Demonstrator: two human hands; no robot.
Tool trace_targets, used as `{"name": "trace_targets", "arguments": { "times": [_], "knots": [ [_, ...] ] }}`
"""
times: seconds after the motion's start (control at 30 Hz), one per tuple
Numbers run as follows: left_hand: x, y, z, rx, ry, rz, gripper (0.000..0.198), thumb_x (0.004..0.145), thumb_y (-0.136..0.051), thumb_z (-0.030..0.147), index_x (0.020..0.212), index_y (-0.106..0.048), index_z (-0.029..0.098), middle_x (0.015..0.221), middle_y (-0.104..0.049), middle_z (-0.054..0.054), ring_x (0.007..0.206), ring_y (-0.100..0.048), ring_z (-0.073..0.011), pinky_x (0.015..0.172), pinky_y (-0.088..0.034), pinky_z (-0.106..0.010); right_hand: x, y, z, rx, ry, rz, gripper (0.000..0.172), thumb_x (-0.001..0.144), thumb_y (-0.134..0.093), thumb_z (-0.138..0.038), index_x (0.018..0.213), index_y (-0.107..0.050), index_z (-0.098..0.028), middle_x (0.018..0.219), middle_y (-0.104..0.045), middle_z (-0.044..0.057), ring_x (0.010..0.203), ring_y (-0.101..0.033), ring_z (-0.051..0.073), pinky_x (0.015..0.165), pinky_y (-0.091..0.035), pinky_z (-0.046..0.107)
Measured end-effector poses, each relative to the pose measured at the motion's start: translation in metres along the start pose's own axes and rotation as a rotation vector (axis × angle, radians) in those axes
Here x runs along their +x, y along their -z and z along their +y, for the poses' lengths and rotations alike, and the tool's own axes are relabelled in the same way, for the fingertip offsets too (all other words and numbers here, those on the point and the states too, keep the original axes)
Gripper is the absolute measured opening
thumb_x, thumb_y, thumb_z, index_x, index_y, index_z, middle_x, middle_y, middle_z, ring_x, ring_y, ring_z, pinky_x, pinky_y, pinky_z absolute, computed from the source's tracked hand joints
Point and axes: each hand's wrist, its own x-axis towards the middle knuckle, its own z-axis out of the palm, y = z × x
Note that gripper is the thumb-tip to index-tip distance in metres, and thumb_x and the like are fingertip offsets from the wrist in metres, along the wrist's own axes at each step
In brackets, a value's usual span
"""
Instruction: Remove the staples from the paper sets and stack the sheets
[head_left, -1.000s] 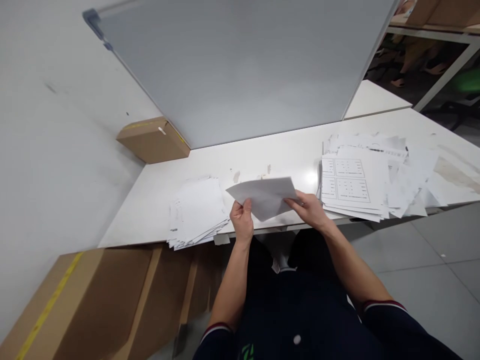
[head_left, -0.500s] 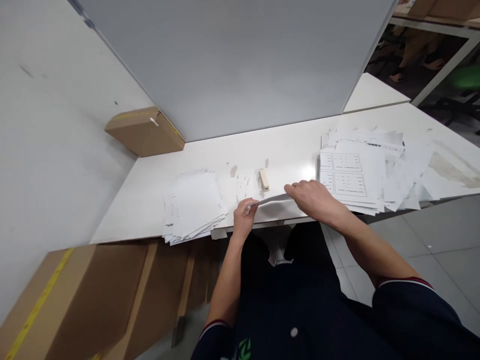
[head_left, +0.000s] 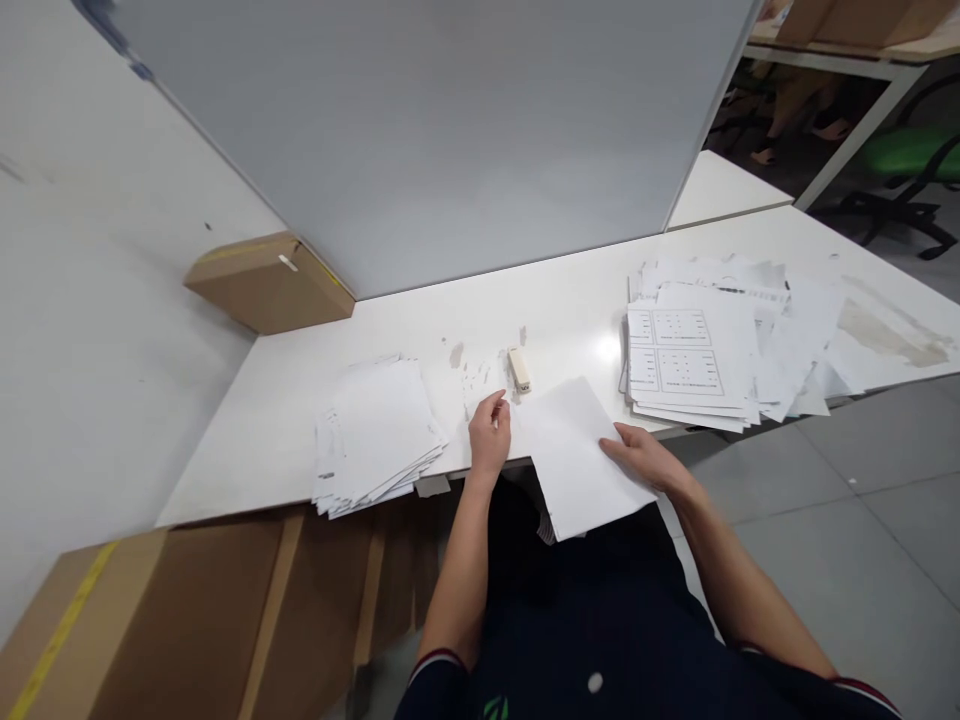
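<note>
A blank white sheet (head_left: 577, 455) lies on the front edge of the white table (head_left: 570, 300), its near half hanging over the edge. My right hand (head_left: 643, 458) rests on the sheet's right edge with fingers stretched out flat. My left hand (head_left: 490, 435) sits on the table just left of the sheet, fingers loosely curled, holding nothing that I can see. A small cream stapler (head_left: 518, 369) lies just beyond my left hand's fingertips. A stack of white papers (head_left: 373, 435) lies to the left of that hand.
A messy pile of printed forms (head_left: 705, 350) covers the table's right part. A grey board (head_left: 420, 130) leans at the back. A cardboard box (head_left: 266, 280) sits at the back left, more cardboard (head_left: 187, 610) below the table. A green chair (head_left: 911, 160) stands far right.
The sheet, held up in both hands a second ago, has been lowered and now lies flat on the table edge. My left hand has let go of it. The stapler came into view.
</note>
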Motion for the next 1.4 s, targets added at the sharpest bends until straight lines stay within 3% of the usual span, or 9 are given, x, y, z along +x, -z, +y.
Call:
{"name": "trace_targets", "arguments": {
  "times": [0.2,0.53,0.77,1.13,1.27,1.4],
  "knots": [
    [0.011,-0.011,0.002,0.238,-0.148,-0.072,0.037,0.085,-0.035,0.019,0.119,-0.050,0.020,0.097,-0.055,-0.008,0.087,-0.053,-0.0164,0.077,-0.043,-0.030,-0.001,0.002,-0.005,0.077,-0.030,0.063,0.025,0.078,-0.050,-0.034,0.094,-0.057,-0.016,0.082,-0.068,0.004,0.074,-0.065,0.022,0.061,-0.050,0.029],
    [0.012,-0.012,0.001,0.327,-0.150,-0.133,0.041,0.087,-0.030,0.020,0.126,-0.043,0.025,0.100,-0.054,-0.008,0.093,-0.051,-0.0186,0.078,-0.042,-0.031,0.007,0.009,-0.008,0.149,-0.069,0.019,0.027,0.077,-0.053,-0.035,0.097,-0.059,-0.017,0.082,-0.070,0.005,0.074,-0.065,0.022,0.060,-0.051,0.031],
    [0.013,-0.012,0.000,0.370,-0.167,-0.154,0.046,0.085,-0.032,0.017,0.129,-0.040,0.028,0.097,-0.053,-0.007,0.090,-0.050,-0.0196,0.075,-0.042,-0.030,0.015,0.009,-0.007,0.188,-0.067,0.069,0.023,0.076,-0.054,-0.034,0.091,-0.060,-0.018,0.080,-0.070,0.004,0.069,-0.065,0.021,0.058,-0.051,0.030],
    [0.013,-0.017,-0.007,0.465,-0.186,-0.154,0.055,0.078,-0.031,0.004,0.125,-0.047,0.027,0.093,-0.049,-0.008,0.086,-0.048,-0.0194,0.072,-0.043,-0.030,0.019,0.005,-0.013,0.123,-0.041,0.103,0.020,0.075,-0.054,-0.034,0.086,-0.058,-0.017,0.079,-0.069,0.004,0.070,-0.064,0.020,0.058,-0.050,0.028],
    [0.013,-0.015,-0.006,0.429,-0.224,-0.118,0.052,0.082,-0.031,0.008,0.129,-0.042,0.027,0.093,-0.049,-0.008,0.085,-0.050,-0.0183,0.072,-0.043,-0.029,0.007,0.009,-0.024,0.061,0.010,0.176,0.023,0.076,-0.053,-0.034,0.088,-0.060,-0.017,0.082,-0.069,0.006,0.073,-0.064,0.021,0.060,-0.050,0.029],
    [0.004,-0.015,-0.003,0.368,-0.316,-0.027,0.046,0.086,-0.030,0.013,0.131,-0.039,0.020,0.095,-0.053,-0.010,0.089,-0.051,-0.0180,0.078,-0.043,-0.030,-0.008,0.039,-0.036,0.031,-0.013,0.367,0.030,0.074,-0.055,-0.036,0.095,-0.060,-0.014,0.085,-0.068,0.008,0.071,-0.063,0.020,0.058,-0.050,0.028]
  ]
}}
